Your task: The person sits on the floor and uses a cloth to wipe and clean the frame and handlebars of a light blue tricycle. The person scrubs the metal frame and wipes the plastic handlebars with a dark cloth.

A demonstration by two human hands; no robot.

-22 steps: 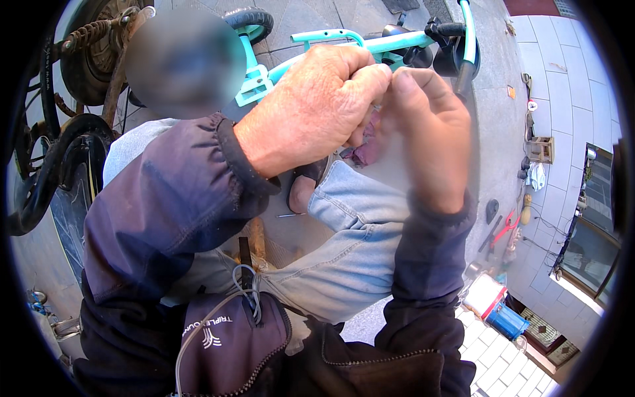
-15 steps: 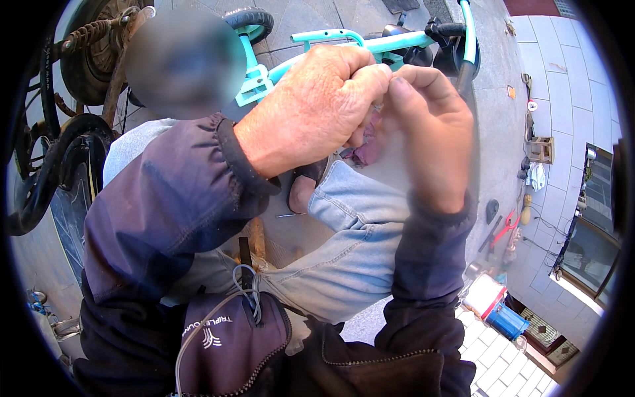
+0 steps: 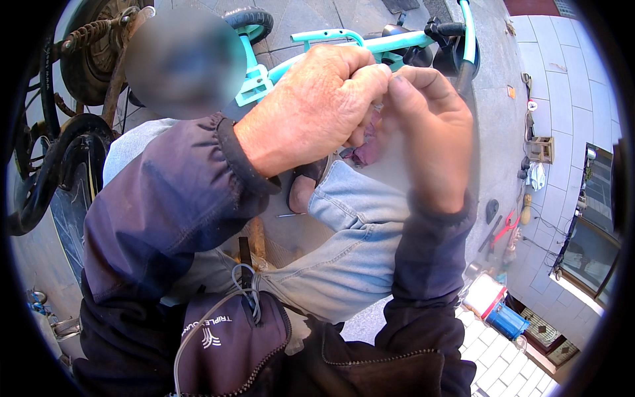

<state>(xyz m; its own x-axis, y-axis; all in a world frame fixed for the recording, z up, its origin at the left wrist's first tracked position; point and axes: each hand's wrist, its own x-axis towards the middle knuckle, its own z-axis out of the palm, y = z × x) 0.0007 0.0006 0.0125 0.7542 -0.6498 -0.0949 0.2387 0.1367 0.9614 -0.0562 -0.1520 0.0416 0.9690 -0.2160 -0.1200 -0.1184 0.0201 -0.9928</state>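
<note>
My left hand (image 3: 324,106) and my right hand (image 3: 440,129) meet fingertip to fingertip above my knees. Thumb and forefinger are pinched together on each. Whatever lies between the tips is too small or hidden to name. Just beyond them is a turquoise tubular frame (image 3: 397,42), like that of a small cycle, with a black-tyred wheel (image 3: 250,22) at its left. A crumpled purple cloth (image 3: 366,151) shows below my fingers, partly covered by the left hand. On the ground by my foot lies a thin metal rod (image 3: 290,214).
At the left stands a rusty vehicle with a coil spring (image 3: 92,36) and a black curved tube (image 3: 46,178). Along the right are a red-handled tool (image 3: 506,228), a small wooden stool (image 3: 541,150) and a blue-and-white container (image 3: 506,321). A blurred patch hides the upper left.
My two hands stay pinched together in nearly the same place, with only a slight shift at the fingertips. The surroundings look unchanged.
</note>
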